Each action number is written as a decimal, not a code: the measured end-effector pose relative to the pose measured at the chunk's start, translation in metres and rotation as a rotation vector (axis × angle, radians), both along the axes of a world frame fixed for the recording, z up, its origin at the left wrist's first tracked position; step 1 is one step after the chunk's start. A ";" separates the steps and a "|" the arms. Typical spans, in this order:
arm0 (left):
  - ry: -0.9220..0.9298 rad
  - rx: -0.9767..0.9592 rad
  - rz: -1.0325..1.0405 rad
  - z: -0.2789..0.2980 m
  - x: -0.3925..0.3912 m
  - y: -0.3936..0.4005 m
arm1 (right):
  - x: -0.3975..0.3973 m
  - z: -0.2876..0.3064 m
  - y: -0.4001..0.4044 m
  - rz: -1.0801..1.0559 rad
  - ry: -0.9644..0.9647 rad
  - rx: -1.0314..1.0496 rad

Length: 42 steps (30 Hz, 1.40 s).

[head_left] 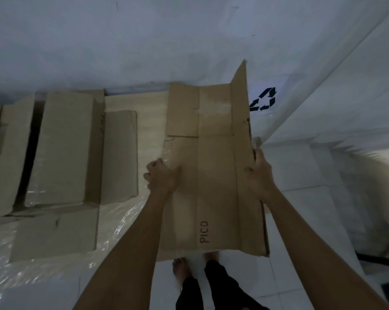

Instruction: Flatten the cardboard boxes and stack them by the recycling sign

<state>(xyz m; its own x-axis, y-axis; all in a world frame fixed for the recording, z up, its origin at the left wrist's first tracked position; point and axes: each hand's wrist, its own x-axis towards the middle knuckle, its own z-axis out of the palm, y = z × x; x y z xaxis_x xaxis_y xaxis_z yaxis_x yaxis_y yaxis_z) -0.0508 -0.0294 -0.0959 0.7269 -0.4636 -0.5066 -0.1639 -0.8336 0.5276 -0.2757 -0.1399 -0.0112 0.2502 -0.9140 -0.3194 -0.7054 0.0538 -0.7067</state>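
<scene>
Cardboard fills my view: I see the flattened box (213, 166) held between both hands, the left hand (163, 176) curled on its left edge, the right hand (259, 173) gripping its right edge. Just beyond the right hand, the recycling sign (264, 99) hangs on the wall; unflattened boxes (66, 148) sit well left of the left hand.

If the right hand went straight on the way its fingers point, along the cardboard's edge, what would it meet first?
The right hand grips the right edge of the flattened cardboard box, fingers pointing toward the wall. Straight on it would likely meet the wall at the recycling sign, though depth is unclear.
</scene>
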 end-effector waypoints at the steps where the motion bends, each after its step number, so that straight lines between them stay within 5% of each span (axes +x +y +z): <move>1: 0.008 -0.006 0.046 -0.001 0.001 -0.009 | 0.003 -0.004 0.000 -0.013 0.002 0.025; 6: -0.037 0.054 0.186 -0.004 0.006 -0.030 | 0.013 -0.013 0.005 -0.074 -0.066 0.135; 10: -0.022 -0.032 0.022 -0.009 0.021 -0.017 | 0.012 -0.011 0.009 -0.055 -0.180 0.154; 22: 0.210 -0.521 0.211 0.024 0.024 0.026 | -0.060 0.033 0.009 -0.261 -0.364 0.196; 34: 0.211 -0.732 0.225 0.061 -0.122 -0.082 | -0.206 0.025 -0.128 -0.272 -0.362 0.124; 42: 0.135 -0.582 0.325 0.034 -0.234 -0.161 | -0.295 -0.027 -0.243 -0.056 -0.276 0.160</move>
